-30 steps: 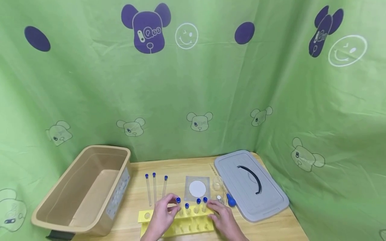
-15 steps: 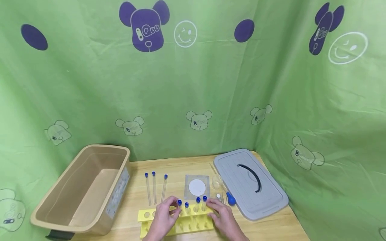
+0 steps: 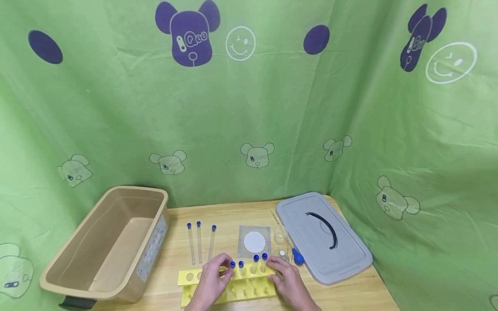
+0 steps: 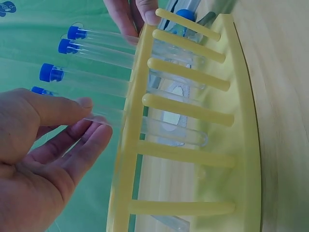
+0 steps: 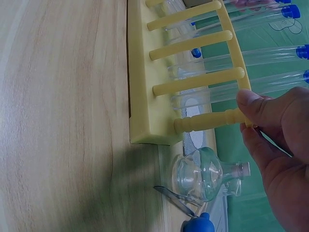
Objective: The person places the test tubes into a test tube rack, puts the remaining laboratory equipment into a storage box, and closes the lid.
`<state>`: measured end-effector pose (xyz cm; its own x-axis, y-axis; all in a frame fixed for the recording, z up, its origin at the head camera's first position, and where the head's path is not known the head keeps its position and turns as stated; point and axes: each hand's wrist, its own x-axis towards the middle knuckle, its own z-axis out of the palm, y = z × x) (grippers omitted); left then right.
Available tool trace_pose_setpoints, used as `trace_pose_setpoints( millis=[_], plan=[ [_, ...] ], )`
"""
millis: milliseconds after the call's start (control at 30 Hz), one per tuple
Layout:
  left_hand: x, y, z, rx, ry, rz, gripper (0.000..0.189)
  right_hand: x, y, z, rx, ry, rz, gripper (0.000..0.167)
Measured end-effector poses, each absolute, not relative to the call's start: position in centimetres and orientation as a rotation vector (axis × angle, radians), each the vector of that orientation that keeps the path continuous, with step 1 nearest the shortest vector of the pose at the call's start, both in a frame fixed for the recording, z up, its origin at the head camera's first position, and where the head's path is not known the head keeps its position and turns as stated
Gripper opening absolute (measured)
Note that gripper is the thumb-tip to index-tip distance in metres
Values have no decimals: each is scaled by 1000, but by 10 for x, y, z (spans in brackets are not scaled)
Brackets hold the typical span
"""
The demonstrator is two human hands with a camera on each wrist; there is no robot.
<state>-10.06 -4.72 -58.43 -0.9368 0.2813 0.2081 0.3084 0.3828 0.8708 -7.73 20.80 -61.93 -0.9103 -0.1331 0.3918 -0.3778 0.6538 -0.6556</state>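
A yellow test tube rack stands at the table's front. My left hand pinches a clear test tube between thumb and fingers, just under its blue cap. That tube stands through a hole in the rack's top plate, its rounded end close to the base in the left wrist view. Three more blue-capped tubes stand to its right in the rack. At the rack's right end, my right hand grips the edge of the top plate between thumb and fingers.
Three capped tubes lie behind the rack's left half. Behind it are a gauze square with a white disc, a beaker, a glass bottle and a blue rubber bulb. A brown bin stands left, a grey lid right.
My left hand has moved slightly down and right, and the pinched tube has sunk in its hole until its cap is about level with its neighbour's. My right hand stays at the rack's end.
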Motion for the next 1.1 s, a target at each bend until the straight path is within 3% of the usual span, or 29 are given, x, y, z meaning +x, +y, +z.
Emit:
trace_pose_setpoints(
  millis=[333, 633, 800, 1100],
  plan=[
    [-114, -68, -564, -632, -2647, -1632, 38, -79, 211, -624, 452, -2524, 1103, 47],
    [-169, -94, -542, -403, -2697, -1398, 22, -78, 212, -625, 429, -2594, 1157, 43],
    [-202, -96, -542, -415, -2816, -1256, 17, -78, 214, -622, 453, -2636, 1150, 41],
    [-251, -89, -550, -374, -3087, -1075, 21, -83, 217, -616, 539, -2700, 1133, 39]
  ],
)
